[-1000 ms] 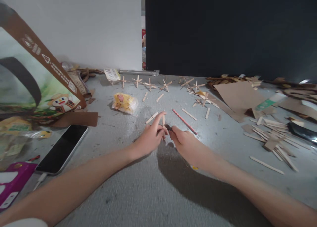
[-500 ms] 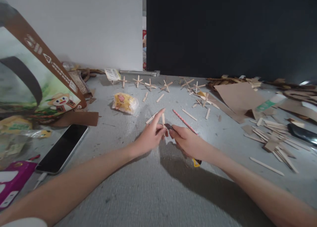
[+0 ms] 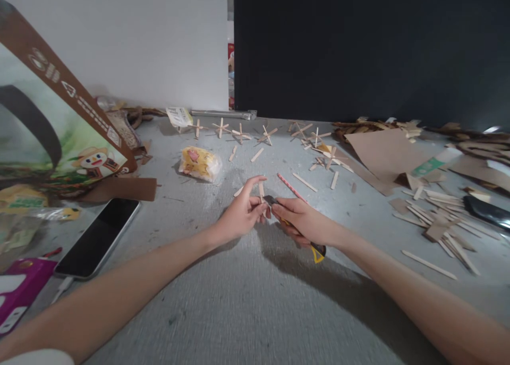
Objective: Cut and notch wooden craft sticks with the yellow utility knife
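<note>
1. Your half-curled left hand (image 3: 241,212) pinches a flat, pale wooden stick (image 3: 261,188).
2. Your right hand (image 3: 303,219) grips a slim black-and-yellow tool (image 3: 271,200) — dark end beside the stick.
3. Below — streaked grey tabletop (image 3: 223,306); beyond, white panel (image 3: 151,41), black panel (image 3: 370,51).

The streaked grey surface (image 3: 199,301) is well littered. At the back stand crossed wooden sticks (image 3: 221,127), roughly in a row, a yellow printed packet (image 3: 195,163) near them. A red striped rod (image 3: 290,186) lies mid-way; rightward, heaped loose sticks (image 3: 462,254); leftward, a dark-screened phone (image 3: 98,240) beside a purple case (image 3: 30,282).
</note>
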Demonstrator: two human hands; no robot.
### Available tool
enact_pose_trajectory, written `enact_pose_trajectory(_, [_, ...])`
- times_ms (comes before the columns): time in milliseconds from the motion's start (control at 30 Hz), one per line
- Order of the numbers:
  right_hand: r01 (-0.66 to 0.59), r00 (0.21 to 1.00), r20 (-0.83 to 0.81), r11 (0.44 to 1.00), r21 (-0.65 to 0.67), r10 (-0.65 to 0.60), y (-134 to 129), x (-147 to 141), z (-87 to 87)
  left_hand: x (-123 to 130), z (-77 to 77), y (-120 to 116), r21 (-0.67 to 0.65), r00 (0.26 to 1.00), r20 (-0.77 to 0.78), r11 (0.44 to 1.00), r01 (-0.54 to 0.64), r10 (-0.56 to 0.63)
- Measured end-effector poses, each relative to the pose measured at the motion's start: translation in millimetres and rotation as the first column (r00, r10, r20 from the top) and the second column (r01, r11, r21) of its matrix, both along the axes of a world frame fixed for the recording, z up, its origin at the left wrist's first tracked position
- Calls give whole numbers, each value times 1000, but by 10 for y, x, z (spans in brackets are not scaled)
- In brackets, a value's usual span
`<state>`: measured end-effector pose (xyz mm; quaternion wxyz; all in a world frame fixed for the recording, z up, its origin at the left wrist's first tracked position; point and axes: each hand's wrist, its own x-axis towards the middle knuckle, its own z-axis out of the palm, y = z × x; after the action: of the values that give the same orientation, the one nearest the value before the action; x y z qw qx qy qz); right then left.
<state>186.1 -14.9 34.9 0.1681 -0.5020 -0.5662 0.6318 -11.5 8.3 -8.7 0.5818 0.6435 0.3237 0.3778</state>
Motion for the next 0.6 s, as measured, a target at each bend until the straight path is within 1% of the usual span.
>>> enact_pose_trajectory(100, [2,999,-36,999,-35,-3,33,30,-28,-7,-3,12,-7,1000,11,1000,18,-18])
enact_pose_trajectory(200, [-22,996,-90,997,-78,15,58,49,-46,-10,1,15,-6,999,26,999,43,-43])
enact_pose_trajectory(267, [-40,995,-92,996,-77,33,54,51,-32,-6,3,14,1,998,31,999,50,-50])
enact_pose_trajectory(333, [-34,999,-35,999,-20,33,32,43,-2,1,4,9,9,999,27,1000,24,-24])
enact_pose_trajectory(433, [-8,996,87,996,90,0,-12,24,33,13,2,1,16,999,20,999,-43,43])
enact_pose_trajectory(533, [-14,986,168,984,176,-16,-35,8,19,20,-1,-10,42,997,-9,996,-74,75])
enact_pose_trajectory(600, [-38,981,194,964,264,-15,-35,-1,-7,22,-4,-16,62,996,-35,995,-81,83])
